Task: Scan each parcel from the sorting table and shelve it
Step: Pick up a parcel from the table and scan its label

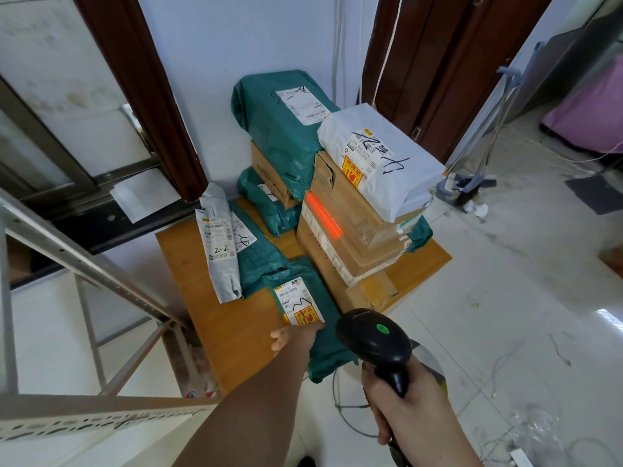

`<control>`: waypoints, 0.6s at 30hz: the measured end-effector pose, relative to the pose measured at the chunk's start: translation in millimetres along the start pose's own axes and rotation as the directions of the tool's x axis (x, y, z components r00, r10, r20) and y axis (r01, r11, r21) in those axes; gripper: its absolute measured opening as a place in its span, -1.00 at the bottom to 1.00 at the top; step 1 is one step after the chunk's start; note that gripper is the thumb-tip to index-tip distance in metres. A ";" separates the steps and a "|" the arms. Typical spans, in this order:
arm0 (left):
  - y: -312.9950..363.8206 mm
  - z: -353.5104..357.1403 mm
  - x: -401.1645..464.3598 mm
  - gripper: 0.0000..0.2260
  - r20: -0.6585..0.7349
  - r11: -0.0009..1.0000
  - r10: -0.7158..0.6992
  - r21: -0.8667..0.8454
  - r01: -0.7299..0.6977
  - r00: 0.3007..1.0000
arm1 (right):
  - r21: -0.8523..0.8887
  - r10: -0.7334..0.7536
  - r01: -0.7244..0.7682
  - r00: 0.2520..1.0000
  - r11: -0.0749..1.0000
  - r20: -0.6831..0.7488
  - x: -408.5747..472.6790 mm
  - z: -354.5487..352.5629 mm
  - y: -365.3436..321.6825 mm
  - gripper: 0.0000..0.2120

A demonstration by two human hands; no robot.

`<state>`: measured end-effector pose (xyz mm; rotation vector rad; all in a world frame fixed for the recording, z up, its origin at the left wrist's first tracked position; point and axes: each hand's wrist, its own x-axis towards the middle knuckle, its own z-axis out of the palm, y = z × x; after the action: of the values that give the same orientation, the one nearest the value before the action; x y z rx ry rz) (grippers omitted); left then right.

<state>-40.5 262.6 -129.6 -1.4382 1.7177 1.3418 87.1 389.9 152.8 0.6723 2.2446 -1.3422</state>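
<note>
Parcels on the sorting table, scanner aimed at the stack.

Green poly-bag parcel lies flat at the table's 6 o'clock edge, label up, overhanging the edge. Grey bag marked "2-2" lies at 9 o'clock. Stacked cardboard boxes occupy 3 o'clock, an orange scan line across one label, a white bag on top. Black handheld scanner shows a green light.
</note>
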 end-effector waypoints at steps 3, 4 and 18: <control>-8.2 1.6 13.9 0.15 0.083 0.996 0.083 0.016 -0.085 0.993 | 0.001 -0.010 0.010 1.000 1.000 -0.007 -1.7 0.9 1.2 -0.85; -12.7 4.7 24.3 0.11 0.078 0.993 0.113 0.028 -0.115 0.991 | 0.009 -0.021 0.021 1.000 1.000 -0.008 -1.5 0.9 1.6 -0.84; 16.3 -110.0 -71.5 -0.49 0.338 0.904 0.428 -0.135 -0.407 0.838 | 0.118 -0.319 0.315 0.948 0.942 0.017 -26.0 1.4 -47.5 -0.94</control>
<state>-13.1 191.5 -21.6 -0.7863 1.8076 1.7689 78.8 364.4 199.9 0.3261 2.3322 -1.6297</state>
